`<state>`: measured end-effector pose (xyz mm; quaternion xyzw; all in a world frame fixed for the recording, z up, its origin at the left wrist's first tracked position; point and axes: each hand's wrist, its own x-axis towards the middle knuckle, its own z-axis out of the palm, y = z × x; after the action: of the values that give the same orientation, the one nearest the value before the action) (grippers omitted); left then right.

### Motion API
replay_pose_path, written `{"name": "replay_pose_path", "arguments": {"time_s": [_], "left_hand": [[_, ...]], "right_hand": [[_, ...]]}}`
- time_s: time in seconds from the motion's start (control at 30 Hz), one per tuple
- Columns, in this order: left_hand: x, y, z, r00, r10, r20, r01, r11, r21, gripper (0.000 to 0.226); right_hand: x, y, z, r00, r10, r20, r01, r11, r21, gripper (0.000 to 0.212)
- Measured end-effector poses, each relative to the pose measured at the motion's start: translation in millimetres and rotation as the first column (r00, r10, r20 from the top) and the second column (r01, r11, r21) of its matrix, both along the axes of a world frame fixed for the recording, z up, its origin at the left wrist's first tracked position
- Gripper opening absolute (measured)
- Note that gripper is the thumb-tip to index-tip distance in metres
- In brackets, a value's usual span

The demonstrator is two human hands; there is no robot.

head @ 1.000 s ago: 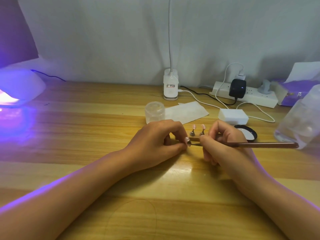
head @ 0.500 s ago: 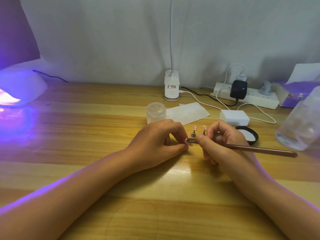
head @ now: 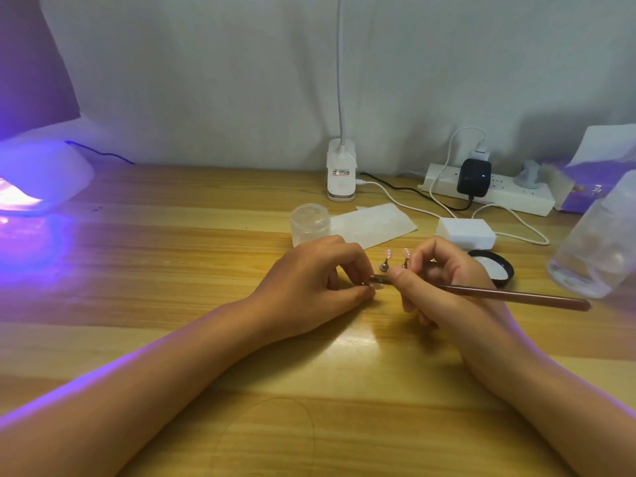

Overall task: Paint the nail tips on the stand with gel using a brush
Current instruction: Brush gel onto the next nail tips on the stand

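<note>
Moved: brush [head: 481,292] handle dipped lower.
Left hand [head: 316,280]: pinches nail tip [head: 378,286].
Right hand [head: 444,280]: clamped on brush.
Risk: a slip could smear gel onto fingers.

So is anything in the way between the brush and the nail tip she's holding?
Nothing visible. The right hand holds the brush, and its end already reaches the nail tip pinched in the left hand. Two more tips stand just behind.
</note>
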<state>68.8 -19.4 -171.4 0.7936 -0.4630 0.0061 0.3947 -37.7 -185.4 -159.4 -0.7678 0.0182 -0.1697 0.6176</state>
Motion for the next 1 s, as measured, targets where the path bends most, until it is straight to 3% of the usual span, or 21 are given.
{"name": "replay_pose_path", "arguments": {"time_s": [0.3,0.47,0.77,1.0], "left_hand": [[1.6,0.5,0.0,1.000,-0.014,0.012,0.014,1.000,0.016,0.010],[1.4,0.0,-0.5,1.000,-0.009,0.005,0.008,1.000,0.013,0.010],[1.3,-0.5,0.8,1.000,-0.022,0.008,0.022,1.000,0.008,0.010],[1.2,0.1,1.1,1.000,-0.029,-0.011,0.029,1.000,0.007,0.011]], "right_hand": [[0.3,-2.7,-4.2,0.996,-0.088,0.001,0.088,0.996,-0.010,0.019],[-0.3,-2.5,-1.5,0.999,-0.020,0.028,0.018,0.998,0.063,0.025],[1.3,-2.4,-3.0,0.998,-0.051,-0.039,0.048,0.997,-0.066,0.020],[0.1,-2.7,-3.7,0.995,-0.103,0.015,0.104,0.992,-0.073,0.018]]}}
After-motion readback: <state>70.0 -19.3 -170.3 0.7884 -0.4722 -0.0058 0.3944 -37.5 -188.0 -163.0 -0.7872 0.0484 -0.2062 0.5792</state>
